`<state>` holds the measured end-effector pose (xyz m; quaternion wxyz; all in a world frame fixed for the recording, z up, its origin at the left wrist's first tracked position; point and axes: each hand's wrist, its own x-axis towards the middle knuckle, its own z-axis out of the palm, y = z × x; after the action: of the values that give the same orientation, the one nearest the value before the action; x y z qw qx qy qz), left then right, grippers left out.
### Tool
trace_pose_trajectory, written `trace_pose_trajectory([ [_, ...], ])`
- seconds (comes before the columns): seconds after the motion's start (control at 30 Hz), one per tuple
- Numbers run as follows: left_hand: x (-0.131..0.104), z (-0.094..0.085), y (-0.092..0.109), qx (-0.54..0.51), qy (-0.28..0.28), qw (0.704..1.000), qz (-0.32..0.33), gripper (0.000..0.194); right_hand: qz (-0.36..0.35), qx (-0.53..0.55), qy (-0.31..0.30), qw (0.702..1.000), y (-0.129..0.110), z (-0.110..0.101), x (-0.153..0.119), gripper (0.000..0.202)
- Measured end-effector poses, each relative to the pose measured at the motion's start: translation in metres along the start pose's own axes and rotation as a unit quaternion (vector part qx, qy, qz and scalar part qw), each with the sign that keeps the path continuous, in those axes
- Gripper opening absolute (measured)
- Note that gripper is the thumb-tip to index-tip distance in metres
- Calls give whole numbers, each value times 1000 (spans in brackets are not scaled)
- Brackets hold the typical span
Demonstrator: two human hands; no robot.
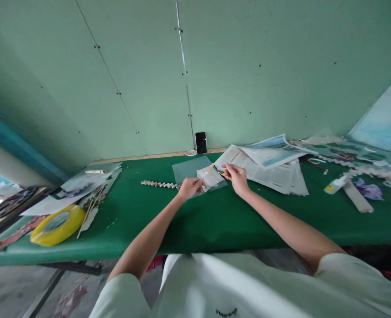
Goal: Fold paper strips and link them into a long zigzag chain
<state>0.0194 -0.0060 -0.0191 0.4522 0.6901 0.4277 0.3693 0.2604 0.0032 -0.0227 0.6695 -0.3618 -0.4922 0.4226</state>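
Over the middle of the table, my left hand is closed on a narrow strip with an orange-tan tip, which slants up to the right. A zigzag chain of small folded pieces runs leftward along the table from beside that hand. My right hand pinches a small yellow-and-black hand tool; its dark tip points left, close to the strip's end. Whether the tip touches the strip I cannot make out. Beneath both hands lie a whitish paper piece and a translucent sheet.
Newspaper sheets spread right of my hands. A phone leans on the wall. At left lies a yellow tape roll by thin sticks. A glue bottle and purple crumpled material lie right. The green table's front edge is near my body.
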Motion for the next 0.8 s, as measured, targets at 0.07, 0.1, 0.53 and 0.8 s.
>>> trace_pose_trajectory([
  [0.07, 0, -1, 2, -21, -4, 1000, 9, 51, 14, -26, -65, 997, 3, 6, -8, 48],
  [0.1, -1, 0, 4, -29, -11, 999, 12, 53, 19, -43, -101, 994, 4, 11, -12, 48],
  [0.53, -11, 16, 15, -180, -160, 967, -84, 64, -101, -191, -193, 957, 3, 20, -27, 45],
  [0.8, -11, 14, 19, -197, -166, 962, -93, 62, -192, -192, -176, 946, 5, 25, -29, 44],
])
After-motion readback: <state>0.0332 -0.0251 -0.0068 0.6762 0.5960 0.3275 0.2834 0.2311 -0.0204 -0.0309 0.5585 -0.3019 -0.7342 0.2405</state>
